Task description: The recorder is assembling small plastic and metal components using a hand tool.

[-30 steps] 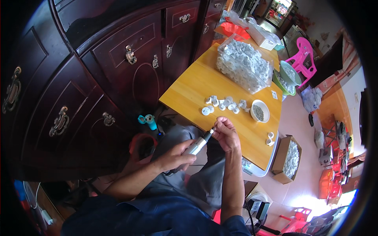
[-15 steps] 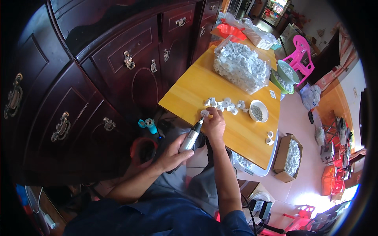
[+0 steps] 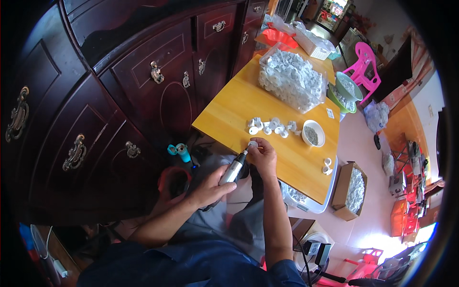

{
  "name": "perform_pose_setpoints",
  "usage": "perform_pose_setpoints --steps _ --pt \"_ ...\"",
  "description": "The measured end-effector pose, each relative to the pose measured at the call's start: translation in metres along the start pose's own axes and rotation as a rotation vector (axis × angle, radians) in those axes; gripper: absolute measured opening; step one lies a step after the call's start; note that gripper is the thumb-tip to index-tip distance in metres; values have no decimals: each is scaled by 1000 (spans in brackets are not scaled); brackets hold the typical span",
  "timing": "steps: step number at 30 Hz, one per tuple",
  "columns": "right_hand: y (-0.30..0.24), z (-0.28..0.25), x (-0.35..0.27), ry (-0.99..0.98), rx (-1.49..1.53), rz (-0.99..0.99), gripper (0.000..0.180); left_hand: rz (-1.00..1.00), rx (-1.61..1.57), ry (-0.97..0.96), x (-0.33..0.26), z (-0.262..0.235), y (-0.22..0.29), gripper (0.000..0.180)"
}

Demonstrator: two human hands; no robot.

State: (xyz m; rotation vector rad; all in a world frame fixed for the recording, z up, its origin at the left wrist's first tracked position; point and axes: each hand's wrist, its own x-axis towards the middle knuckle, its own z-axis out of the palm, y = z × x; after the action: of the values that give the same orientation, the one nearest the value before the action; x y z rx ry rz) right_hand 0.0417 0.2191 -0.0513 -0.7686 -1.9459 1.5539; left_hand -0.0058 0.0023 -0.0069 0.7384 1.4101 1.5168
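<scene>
My left hand (image 3: pixel 213 185) is wrapped round a silver electric screwdriver (image 3: pixel 232 172) with a black nose, its tip pointing up and to the right. At that tip my right hand (image 3: pixel 264 159) pinches a small white plastic part (image 3: pixel 252 144) over the table's near edge. Whether a screw sits on the bit is too small to tell. Just beyond, a loose row of white plastic parts (image 3: pixel 273 126) lies on the yellow wooden table (image 3: pixel 229 112). Beside the row stands a white bowl (image 3: pixel 321 140) of small grey metal pieces, probably screws.
A clear bin (image 3: pixel 292 79) heaped with white parts stands farther back on the table. Several white rings (image 3: pixel 327 166) lie near its right edge. Dark cabinets (image 3: pixel 158 91) line the left, with a turquoise bottle (image 3: pixel 182 152) near them. A cardboard box (image 3: pixel 350 191) of white parts is on the floor.
My right hand has drawn slightly back toward me with the white part, away from the row. The screwdriver has shifted a little to the right and nearer me.
</scene>
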Motion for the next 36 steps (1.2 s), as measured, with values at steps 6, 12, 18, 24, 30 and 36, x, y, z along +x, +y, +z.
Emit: perform_pose_setpoints --steps 6,12,18,24,30,36 --pt "1 -1 -5 16 88 73 21 -55 -29 -19 0 2 1 44" --pt "2 0 -7 16 160 61 20 -80 -15 -11 0 1 0 42" --pt "4 1 -7 29 162 48 19 -97 -31 -5 2 0 -5 42" --pt "2 1 -8 43 117 38 20 -114 -38 -14 2 0 -3 42" --pt "5 2 -8 53 84 9 20 -109 -31 -18 3 0 -4 40" --pt "8 2 -7 45 55 -33 18 -121 -53 -8 2 0 -4 39"
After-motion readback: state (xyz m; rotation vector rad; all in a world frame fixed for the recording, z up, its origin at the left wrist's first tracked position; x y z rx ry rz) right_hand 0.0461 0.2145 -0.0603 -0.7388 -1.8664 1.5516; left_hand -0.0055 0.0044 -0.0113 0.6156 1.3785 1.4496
